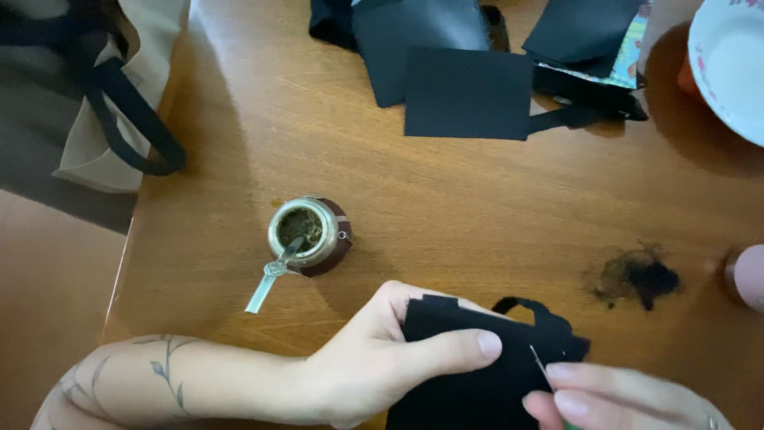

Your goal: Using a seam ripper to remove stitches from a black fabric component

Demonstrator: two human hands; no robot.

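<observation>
My left hand grips a piece of black fabric at the table's near edge, thumb laid across its top. My right hand pinches a thin silver needle whose tip touches the fabric's right side. A small black loop sticks up from the fabric's upper edge. The lower part of both hands is cut off by the frame.
A round cup of green herb with a metal straw stands on the wooden table. Black fabric pieces lie at the back. A tuft of black thread scraps, a white bowl, a pink object and a beige bag surround.
</observation>
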